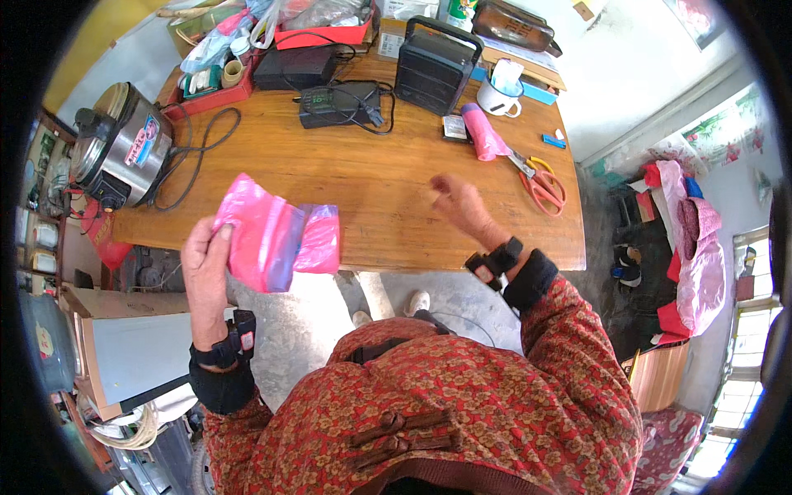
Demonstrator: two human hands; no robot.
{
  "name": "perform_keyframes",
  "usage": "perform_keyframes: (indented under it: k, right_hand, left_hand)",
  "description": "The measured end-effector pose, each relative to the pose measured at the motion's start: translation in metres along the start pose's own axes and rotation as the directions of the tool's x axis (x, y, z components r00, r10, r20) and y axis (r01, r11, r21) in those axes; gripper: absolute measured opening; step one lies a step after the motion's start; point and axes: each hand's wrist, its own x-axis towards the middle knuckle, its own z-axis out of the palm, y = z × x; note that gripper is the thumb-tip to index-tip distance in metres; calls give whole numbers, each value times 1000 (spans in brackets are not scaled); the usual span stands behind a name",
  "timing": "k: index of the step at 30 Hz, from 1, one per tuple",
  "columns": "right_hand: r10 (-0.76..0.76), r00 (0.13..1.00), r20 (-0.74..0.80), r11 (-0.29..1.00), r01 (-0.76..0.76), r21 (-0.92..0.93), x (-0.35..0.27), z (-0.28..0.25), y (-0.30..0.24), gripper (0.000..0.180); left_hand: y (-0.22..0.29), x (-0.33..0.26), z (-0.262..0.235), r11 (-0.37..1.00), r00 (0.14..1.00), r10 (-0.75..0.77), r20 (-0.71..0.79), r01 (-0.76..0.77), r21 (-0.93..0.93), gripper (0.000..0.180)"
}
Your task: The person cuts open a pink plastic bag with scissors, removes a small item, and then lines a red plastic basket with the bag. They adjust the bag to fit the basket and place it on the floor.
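At the table's near edge, my left hand (205,260) pinches a folded pink plastic bag (254,227) between thumb and fingers. Beside it, a second piece of pink plastic (320,239) lies over the edge of the table; whether the two are joined I cannot tell. My right hand (467,213) hovers above the wood, slightly blurred, its fingers loosely bent and apart with nothing in them. To its right are orange-handled scissors (546,194), and a pink plastic roll (481,132) lies just beyond, next to the blades.
A steel cooker (132,157) with its cord stands at the left. Farther back are a black adapter-like box (340,104) with cables, a black radio-like device (435,70), a white enamel mug (498,101) and a red tray (216,101) of small items. A blue lighter (553,141) lies right.
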Motion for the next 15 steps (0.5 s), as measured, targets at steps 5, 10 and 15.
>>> perform_keyframes:
  k: [5,10,15]
  right_hand:
    - [-109,976,-189,956,50,-290,73,-28,60,50]
    - [-97,951,-295,836,-83,-542,123,-25,62,56]
    - [-18,981,-193,670,-131,-730,140,-25,64,54]
  left_hand:
    - [-22,-5,4,999,991,-22,-132,16,-43,11]
    - [-43,-15,38,991,990,-132,-50,130,-43,11]
    - [-66,-9,71,984,983,-178,-43,177,-27,12]
